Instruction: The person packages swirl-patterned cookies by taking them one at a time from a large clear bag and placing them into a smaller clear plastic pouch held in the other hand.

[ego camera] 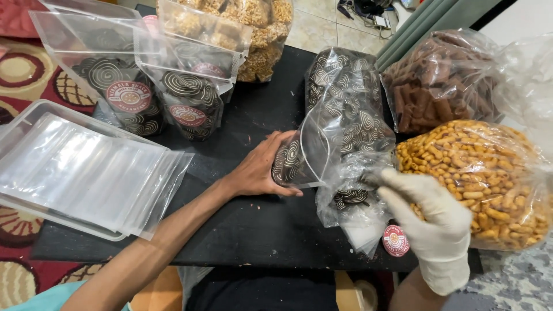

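My bare left hand rests on the black table and holds a small clear pouch partly filled with dark spiral-patterned snacks. My right hand, in a white glove, reaches into the mouth of a large clear bag of the same spiral snacks; its fingertips are hidden in the crumpled plastic. Two filled, labelled pouches of spiral snacks stand at the back left of the table.
A clear tray with a stack of empty pouches lies at the left. A bag of yellow nuts, a bag of brown stick snacks and a bag of golden clusters ring the table. A round red sticker lies near the front edge.
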